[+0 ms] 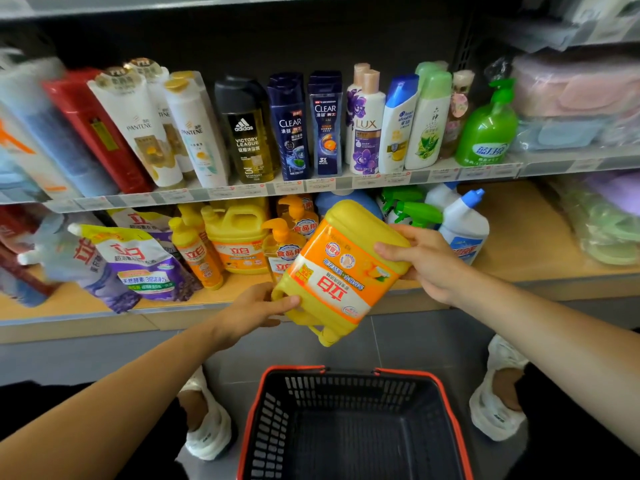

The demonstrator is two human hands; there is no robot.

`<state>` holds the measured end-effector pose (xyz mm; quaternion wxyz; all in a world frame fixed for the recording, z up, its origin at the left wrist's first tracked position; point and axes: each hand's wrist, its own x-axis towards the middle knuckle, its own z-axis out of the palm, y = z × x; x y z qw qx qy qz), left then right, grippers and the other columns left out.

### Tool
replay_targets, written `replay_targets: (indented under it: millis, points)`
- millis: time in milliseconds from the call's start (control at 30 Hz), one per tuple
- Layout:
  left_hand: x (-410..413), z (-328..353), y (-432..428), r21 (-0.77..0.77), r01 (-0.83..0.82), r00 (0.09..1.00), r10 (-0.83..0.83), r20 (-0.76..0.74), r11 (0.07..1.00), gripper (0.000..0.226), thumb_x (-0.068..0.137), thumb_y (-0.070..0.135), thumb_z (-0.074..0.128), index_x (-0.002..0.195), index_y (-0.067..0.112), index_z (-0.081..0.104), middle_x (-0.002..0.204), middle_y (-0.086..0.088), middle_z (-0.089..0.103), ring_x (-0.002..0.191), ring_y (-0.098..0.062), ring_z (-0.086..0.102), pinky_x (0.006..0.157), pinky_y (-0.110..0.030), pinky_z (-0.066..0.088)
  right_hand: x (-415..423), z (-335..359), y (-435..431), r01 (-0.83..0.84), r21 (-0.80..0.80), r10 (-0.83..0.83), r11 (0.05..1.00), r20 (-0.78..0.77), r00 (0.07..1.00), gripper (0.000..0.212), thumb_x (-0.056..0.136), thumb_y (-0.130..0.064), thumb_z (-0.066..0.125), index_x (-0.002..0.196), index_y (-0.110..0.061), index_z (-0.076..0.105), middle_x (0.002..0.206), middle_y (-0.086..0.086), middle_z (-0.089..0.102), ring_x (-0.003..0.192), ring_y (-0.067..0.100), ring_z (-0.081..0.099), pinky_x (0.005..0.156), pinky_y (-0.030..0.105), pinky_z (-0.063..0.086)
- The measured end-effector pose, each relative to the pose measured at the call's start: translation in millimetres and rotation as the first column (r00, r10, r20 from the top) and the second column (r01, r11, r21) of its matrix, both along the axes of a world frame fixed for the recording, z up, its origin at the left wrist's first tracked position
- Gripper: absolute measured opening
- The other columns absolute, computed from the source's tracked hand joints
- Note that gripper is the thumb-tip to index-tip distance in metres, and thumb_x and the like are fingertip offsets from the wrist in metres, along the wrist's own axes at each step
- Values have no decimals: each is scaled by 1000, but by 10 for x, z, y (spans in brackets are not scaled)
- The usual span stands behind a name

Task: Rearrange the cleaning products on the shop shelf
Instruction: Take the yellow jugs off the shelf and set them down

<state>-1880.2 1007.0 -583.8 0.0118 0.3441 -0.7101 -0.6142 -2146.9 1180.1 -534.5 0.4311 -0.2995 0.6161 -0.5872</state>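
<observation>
Nearest, a red-rimmed basket (294,368) is seen on the floor between the person's feet. Above it, a yellow jug (343,271) is held in the air, just in front of the lower shelf (519,244), touching neither. It is tilted and upside down, cap and handle toward the near side. The left hand (254,311) is curled round the handle corner, thumb on the front. The right hand (426,261) is wrapped over the base end, fingers curled round the edge.

Step judged: the jug is mid-transfer, not yet placed. A matching jug (237,233) stands far left on the lower shelf, with pump bottles (282,244) just beside it. Spray bottles (412,209) and a white bottle (464,226) stand to the right.

Next move probably calls for the jug to be turned upright, label outward. A place would be needed near the matching jug, or on the bare board at the right. Pump bottles in front could be knocked.
</observation>
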Motion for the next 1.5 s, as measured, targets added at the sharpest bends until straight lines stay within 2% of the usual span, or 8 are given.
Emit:
replay_targets:
  millis: [133,333,467,600,767,900,1067,1500]
  points:
    - [164,90,-65,-15,-106,975,101,-197,994,73,74,51,82,122,0,62,115,-15,74,108,-29,71,93,-39,60,33,-147,-57,-85,46,83,995,36,996,59,70,-33,80,125,-20,63,116,6,73,106,27,71,89,51,58]
    - [307,367,-211,-121,-268,918,215,-334,956,29,84,23,69,106,3,66,94,-1,77,90,-14,72,74,-23,58,172,-470,-167,-226,150,206,962,137,969,51,73,-22,81,121,-17,65,117,4,74,107,24,71,81,45,60]
    - [333,462,-191,-87,-247,915,203,-348,965,36,78,23,76,108,5,67,106,-6,77,98,-18,74,78,-30,61,328,-616,-307,-230,307,236,924,19,972,33,84,-12,78,115,-9,69,109,11,75,99,23,73,83,37,61]
    - [346,350,-201,-300,-196,973,149,-175,934,44,77,26,87,97,-3,61,108,-26,68,105,-41,65,93,-57,52,440,-588,-575,-51,339,205,939,-437,876,3,85,-7,75,86,-10,75,79,9,76,70,14,71,78,32,60]
    - [431,57,-393,-525,-55,991,112,77,850,26,84,28,82,95,10,67,91,-9,69,89,-28,63,79,-35,50,526,-367,-1150,-86,181,196,980,-779,595,13,83,-20,79,95,-18,77,82,-9,69,73,3,62,73,21,48]
    - [501,-135,-582,-538,155,961,-1,275,829,30,86,30,81,105,9,70,95,-8,69,86,-23,60,73,-31,46,509,-251,-1613,-138,83,143,987,-843,518,40,82,-27,79,120,-22,67,110,-5,64,86,10,63,73,22,46]
    - [493,-452,-730,-474,249,912,-39,409,845,36,85,33,81,110,9,73,103,-6,73,92,-21,65,81,-33,52,494,-347,-1978,-259,230,320,938,-860,396,65,87,-27,75,145,-20,48,145,6,52,131,25,50,106,42,44]
    - [224,-1015,-664,-385,260,909,-90,407,885,28,92,18,74,118,6,73,115,-8,73,108,-25,68,93,-31,52,310,-343,-2038,-296,253,372,921,-796,477,45,89,-20,73,133,-26,62,124,2,62,117,25,57,101,42,45]
